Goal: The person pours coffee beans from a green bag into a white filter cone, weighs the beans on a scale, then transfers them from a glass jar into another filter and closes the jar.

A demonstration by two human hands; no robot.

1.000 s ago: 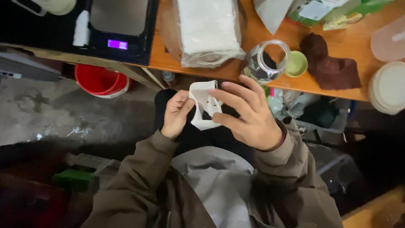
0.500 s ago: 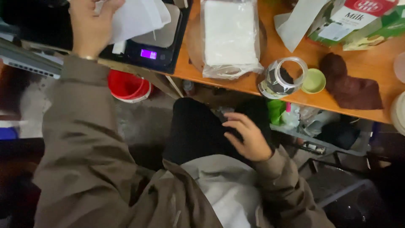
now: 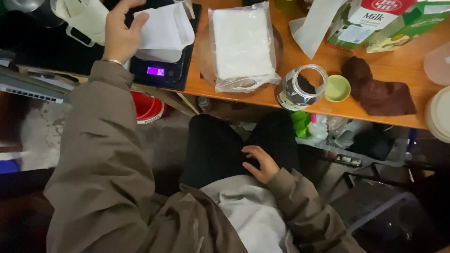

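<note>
Wooden table [image 3: 300, 100] above a grey concrete floor [image 3: 37, 136] (dimly lit).

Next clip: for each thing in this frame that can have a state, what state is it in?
Digital scale: switched on, display lit.
White paper filter: lying on the scale, left hand touching it.
Glass jar: open, lid off, dark contents inside.
Green lid: off, beside the jar.
Plastic bag of white sheets: lying flat.
Right hand: empty, resting on lap.
</note>
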